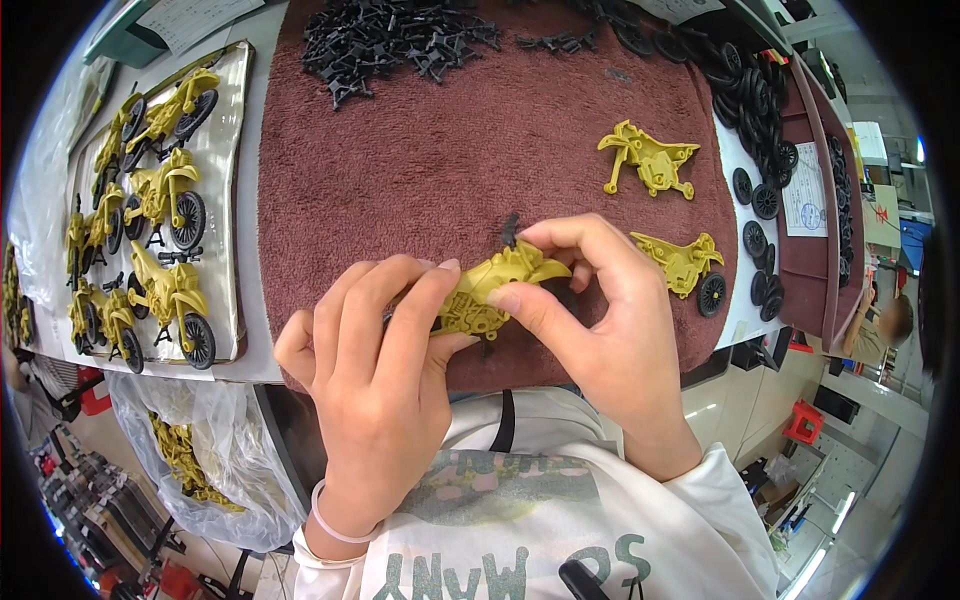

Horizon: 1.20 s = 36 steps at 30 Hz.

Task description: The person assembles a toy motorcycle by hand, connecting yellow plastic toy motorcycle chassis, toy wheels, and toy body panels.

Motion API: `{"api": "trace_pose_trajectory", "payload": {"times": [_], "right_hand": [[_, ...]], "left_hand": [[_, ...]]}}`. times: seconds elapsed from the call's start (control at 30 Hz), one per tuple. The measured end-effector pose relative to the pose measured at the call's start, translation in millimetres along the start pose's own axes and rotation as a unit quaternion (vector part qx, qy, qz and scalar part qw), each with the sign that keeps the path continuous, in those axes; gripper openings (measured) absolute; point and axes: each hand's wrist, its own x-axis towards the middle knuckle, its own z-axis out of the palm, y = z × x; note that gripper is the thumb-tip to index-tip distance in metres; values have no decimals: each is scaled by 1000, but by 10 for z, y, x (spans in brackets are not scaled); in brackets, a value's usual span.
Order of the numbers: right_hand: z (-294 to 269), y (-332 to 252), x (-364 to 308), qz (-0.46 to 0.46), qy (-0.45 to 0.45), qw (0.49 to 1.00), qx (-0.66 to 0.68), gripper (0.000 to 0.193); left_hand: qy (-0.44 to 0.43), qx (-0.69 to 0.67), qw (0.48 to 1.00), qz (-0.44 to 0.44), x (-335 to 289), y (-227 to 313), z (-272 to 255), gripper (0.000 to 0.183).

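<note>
Between my two hands, above the near part of a brown-red cloth [380, 180], is a yellow toy motorcycle [487, 288] with a black handlebar piece [511, 230] sticking up from it. My left hand [375, 345] grips its left end, thumb below and fingers curled over the top; that end is mostly hidden. My right hand [600, 290] pinches the other end between thumb and forefinger. To the right lie a yellow motorcycle half-shell [650, 160] and, nearer, another half-shell [680, 262] with a black wheel [711, 294] by it.
Black small parts [390, 45] are heaped at the cloth's far edge. Black wheels [765, 200] line the right side, beside a brown tray [810, 260]. On the left, a tray [228, 130] carries several assembled yellow motorcycles [165, 195]. A plastic bag [240, 470] with yellow parts sits below the table edge.
</note>
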Motion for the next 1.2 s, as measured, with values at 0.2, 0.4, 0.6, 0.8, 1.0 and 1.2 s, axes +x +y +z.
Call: {"api": "trace_pose_trajectory", "payload": {"times": [0.2, 0.4, 0.6, 0.8, 1.0, 1.2], "right_hand": [[18, -49, -74, 30, 1, 989, 145, 34], [-9, 42, -198, 49, -10, 944, 325, 39], [-53, 117, -236, -32, -14, 927, 374, 45], [-165, 82, -141, -100, -71, 963, 241, 44], [-97, 121, -210, -113, -19, 956, 271, 50], [-165, 108, -216, -164, -49, 962, 212, 41]], "left_hand": [[54, 23, 998, 23, -111, -33, 67, 36], [36, -154, 987, -1, -128, -71, -112, 40], [34, -489, 851, -190, -181, -27, -105, 40], [81, -501, 849, -148, -219, 4, -48, 41], [92, -470, 874, -78, -232, -3, -35, 38], [113, -487, 862, -87, -220, 44, -18, 38]]}}
